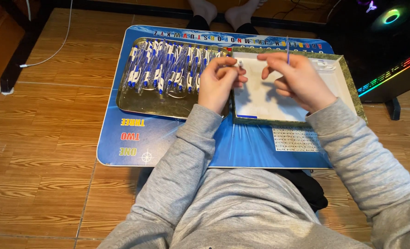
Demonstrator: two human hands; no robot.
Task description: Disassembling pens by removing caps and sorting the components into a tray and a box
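My left hand point(218, 83) is closed around a white pen barrel point(238, 64), its tip sticking out toward the right. My right hand point(293, 78) pinches a thin blue pen refill point(287, 50) upright between thumb and fingers. Both hands hover over the left part of a shallow box with a white inside point(338, 78). Left of the box, a gold metal tray point(140, 103) holds several white-and-blue pens point(168, 64) lying in a row.
Tray and box rest on a blue low table point(168, 143) with coloured letters, over a wooden floor. Another person's bare feet point(223, 11) are beyond the table's far edge. A computer case with rainbow lights point(389, 46) stands at right; a white cable point(52, 50) runs at left.
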